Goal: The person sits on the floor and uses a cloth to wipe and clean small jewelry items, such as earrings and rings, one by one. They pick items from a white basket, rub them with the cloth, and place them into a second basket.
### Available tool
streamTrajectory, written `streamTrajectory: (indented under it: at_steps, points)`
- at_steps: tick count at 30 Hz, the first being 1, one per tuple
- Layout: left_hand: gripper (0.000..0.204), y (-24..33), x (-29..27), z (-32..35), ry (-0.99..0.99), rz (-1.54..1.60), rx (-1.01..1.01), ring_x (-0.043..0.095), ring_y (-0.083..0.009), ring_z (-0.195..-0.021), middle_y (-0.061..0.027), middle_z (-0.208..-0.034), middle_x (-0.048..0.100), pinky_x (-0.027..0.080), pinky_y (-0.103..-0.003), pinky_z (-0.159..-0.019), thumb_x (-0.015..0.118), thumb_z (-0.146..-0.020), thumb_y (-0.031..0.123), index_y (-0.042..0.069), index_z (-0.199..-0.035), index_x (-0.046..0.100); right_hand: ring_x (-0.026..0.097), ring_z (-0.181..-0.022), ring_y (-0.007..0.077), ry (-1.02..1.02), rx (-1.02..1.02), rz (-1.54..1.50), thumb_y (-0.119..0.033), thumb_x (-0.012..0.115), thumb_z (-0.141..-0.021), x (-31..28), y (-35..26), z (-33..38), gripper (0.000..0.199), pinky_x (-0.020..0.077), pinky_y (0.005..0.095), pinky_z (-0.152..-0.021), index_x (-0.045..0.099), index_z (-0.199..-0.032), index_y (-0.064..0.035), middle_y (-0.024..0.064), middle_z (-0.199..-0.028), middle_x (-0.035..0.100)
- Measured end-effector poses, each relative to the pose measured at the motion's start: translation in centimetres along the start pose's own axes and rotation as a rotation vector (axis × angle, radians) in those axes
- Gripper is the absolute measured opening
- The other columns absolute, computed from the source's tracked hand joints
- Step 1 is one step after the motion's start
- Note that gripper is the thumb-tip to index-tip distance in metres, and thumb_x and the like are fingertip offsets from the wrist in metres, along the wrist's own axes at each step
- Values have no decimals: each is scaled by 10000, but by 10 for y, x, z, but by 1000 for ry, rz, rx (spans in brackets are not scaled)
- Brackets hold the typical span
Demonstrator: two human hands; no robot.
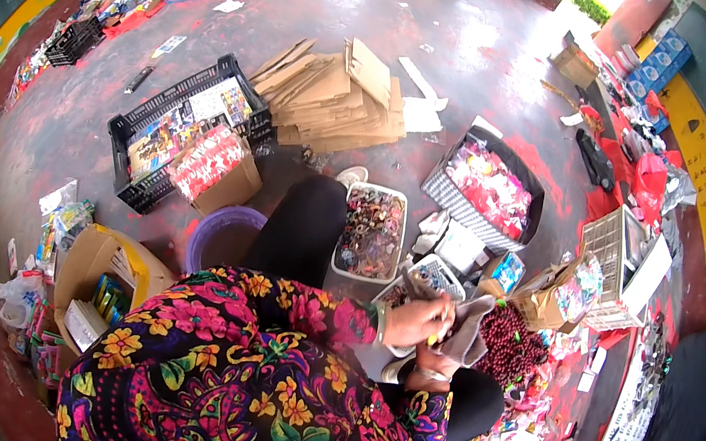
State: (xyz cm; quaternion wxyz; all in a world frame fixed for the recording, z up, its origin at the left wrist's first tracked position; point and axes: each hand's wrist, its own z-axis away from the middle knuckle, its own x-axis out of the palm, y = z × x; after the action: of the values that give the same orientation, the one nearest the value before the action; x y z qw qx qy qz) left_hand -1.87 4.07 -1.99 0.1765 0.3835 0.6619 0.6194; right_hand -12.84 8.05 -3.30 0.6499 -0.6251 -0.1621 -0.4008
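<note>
Grey cloth (469, 331), soft and crumpled, sits at centre-right between both hands, above the lap. Left hand (418, 320), wrist bent in from 9 o'clock out of a flowered sleeve (257, 362), fingers curled together, pinching the cloth's edge. Right hand (434, 363) just below at 6 o'clock, mostly hidden; finger state cannot be told. Dark red beads (514, 343), round and glossy, heaped at 3 o'clock of the cloth. White plastic tub (371, 233) of mixed trinkets at 11 o'clock.
</note>
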Motion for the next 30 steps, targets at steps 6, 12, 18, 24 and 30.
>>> streamTrajectory:
  at_steps: [6, 12, 18, 24, 30]
  points:
    - [193, -17, -8, -12, 213, -381, 22, 514, -108, -723, -13, -816, 549, 440, -261, -679, 406, -915, 209, 63, -1031, 455, 479, -989, 172, 59, -246, 554, -441, 453, -866, 40, 2, 0, 511, 397, 290, -837, 427, -1172, -32, 108, -1122, 494]
    - [216, -46, -10, -10, -111, -906, 510, 452, -157, -962, -66, -1008, 489, 343, -277, -879, 347, -860, 116, 71, -1034, 467, 532, -946, 247, 83, -15, 89, -364, 371, -905, 30, 6, 16, 450, 412, 357, -850, 445, -1138, 14, 178, -1059, 558]
    - [217, -11, -3, -1, -340, -98, -1, 488, -113, -966, -14, -1019, 523, 366, -270, -861, 407, -889, 151, 77, -1083, 471, 561, -911, 272, -31, 16, -4, -296, 360, -886, 5, 4, 13, 407, 446, 337, -824, 515, -1023, 55, 205, -1027, 565]
    - [338, 21, -17, -10, -172, 34, -293, 517, -58, -653, 15, -855, 527, 422, -190, -509, 425, -898, 165, 92, -1228, 402, 531, -1000, 249, 80, 126, -278, -420, 357, -885, -21, 7, -5, 482, 431, 359, -864, 484, -1111, -14, 136, -1084, 550]
    - [213, 34, -47, -12, 81, 727, -396, 530, -117, -622, -49, -758, 528, 423, -200, -458, 430, -899, 243, 64, -992, 498, 517, -1030, 267, 135, 14, -440, -423, 329, -889, 0, -13, -5, 452, 406, 408, -887, 494, -1136, -83, 80, -1113, 551]
